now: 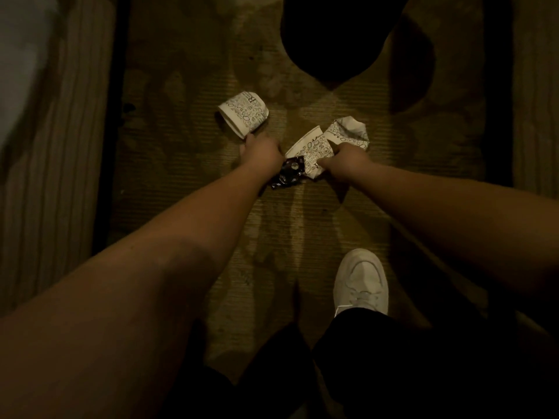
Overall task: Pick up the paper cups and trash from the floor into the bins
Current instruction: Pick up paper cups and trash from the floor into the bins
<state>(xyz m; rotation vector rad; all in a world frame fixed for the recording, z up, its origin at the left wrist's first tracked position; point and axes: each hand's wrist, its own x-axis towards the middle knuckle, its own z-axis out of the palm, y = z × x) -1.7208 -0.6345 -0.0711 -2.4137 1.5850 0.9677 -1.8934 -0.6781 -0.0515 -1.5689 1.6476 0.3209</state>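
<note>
Three paper cups (243, 114) (311, 148) (351, 133); one dark wrapper (287, 173); two hands (261, 152) (344, 161).

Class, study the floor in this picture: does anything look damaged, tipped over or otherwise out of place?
Yes. Three printed paper cups lie on the rug: the left cup is tipped on its side, the middle cup is also on its side, and the right cup is crushed. A dark crumpled wrapper lies between the hands.

Head view, steeply down, near floor (302, 225)
</note>
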